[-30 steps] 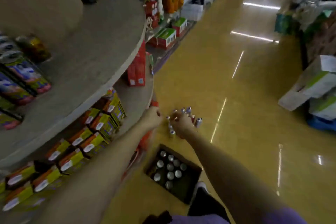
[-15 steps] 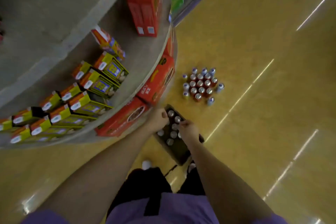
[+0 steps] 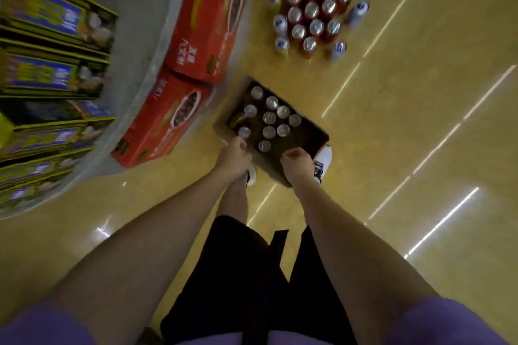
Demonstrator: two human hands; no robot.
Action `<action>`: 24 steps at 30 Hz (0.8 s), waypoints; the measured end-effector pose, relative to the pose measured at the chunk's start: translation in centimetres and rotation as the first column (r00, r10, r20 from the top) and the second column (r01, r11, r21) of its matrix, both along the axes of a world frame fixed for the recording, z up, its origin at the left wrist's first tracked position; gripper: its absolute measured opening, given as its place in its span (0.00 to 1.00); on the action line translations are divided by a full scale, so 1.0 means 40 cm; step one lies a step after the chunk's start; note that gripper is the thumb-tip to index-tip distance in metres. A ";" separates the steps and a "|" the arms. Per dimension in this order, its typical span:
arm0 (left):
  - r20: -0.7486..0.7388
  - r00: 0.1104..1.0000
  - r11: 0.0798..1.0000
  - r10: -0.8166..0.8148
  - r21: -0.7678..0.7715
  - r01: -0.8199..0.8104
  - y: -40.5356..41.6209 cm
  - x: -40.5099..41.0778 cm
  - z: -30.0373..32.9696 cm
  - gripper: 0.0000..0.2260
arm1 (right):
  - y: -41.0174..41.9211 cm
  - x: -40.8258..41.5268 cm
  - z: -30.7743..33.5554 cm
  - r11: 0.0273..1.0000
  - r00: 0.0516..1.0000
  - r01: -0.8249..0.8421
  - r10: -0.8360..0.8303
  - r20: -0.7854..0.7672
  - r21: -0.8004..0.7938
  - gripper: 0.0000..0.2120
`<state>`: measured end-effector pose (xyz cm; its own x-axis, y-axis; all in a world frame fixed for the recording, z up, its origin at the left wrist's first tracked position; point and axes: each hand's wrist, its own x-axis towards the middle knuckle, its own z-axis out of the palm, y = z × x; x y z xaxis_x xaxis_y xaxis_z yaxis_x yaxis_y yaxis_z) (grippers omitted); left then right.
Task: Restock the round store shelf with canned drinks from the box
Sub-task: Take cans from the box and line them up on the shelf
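An open dark cardboard box (image 3: 269, 168) sits on the floor by my feet, holding several silver-topped cans (image 3: 270, 117) standing upright. My left hand (image 3: 234, 152) is curled over the box's near left edge, beside one can. My right hand (image 3: 297, 159) is closed over the near right edge. The round store shelf (image 3: 145, 73) curves along the left side, its lowest tier just left of the box.
A cluster of several red and blue cans (image 3: 311, 11) stands on the yellow floor beyond the box. Two red cartons (image 3: 213, 22) lean at the shelf's base. Yellow-and-blue boxes (image 3: 50, 70) fill the shelf tier. My white shoe (image 3: 323, 159) touches the box.
My view has tipped from the aisle down to the floor. Both hands dropped from near the floor cans to the box and now grip its near edge.
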<state>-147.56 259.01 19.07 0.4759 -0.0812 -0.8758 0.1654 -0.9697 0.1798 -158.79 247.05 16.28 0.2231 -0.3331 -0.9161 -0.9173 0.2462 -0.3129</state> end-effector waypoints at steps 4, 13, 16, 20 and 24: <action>-0.045 0.998 0.999 -0.041 -0.007 0.041 0.030 -0.004 -0.197 0.08 | 0.060 0.005 -0.194 0.997 0.995 0.077 -0.077 -0.061 -0.010 0.03; -0.165 0.984 0.997 0.061 0.051 -0.054 0.088 -0.012 -0.635 0.10 | 0.224 0.030 -0.598 0.973 0.959 0.231 -0.231 -0.165 -0.019 0.03; -0.207 0.972 0.991 0.113 0.092 -0.096 0.118 -0.007 -0.756 0.14 | 0.251 0.024 -0.702 0.951 0.932 0.309 -0.302 -0.201 0.004 0.04; -0.196 0.949 0.957 0.246 0.204 -0.206 0.156 0.020 -0.878 0.16 | 0.270 0.014 -0.825 0.938 0.919 0.344 -0.326 -0.222 0.046 0.06; -0.329 0.879 0.910 0.345 0.348 -0.226 0.121 0.064 -0.923 0.15 | 0.266 0.023 -0.908 0.941 0.924 0.333 -0.314 -0.220 0.056 0.09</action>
<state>-144.99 263.87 -17.83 0.0692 0.2925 -0.9538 0.4403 -0.8669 -0.2339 -157.88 257.69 -20.04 -0.0782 -0.2693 -0.9599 -0.8246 0.5586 -0.0895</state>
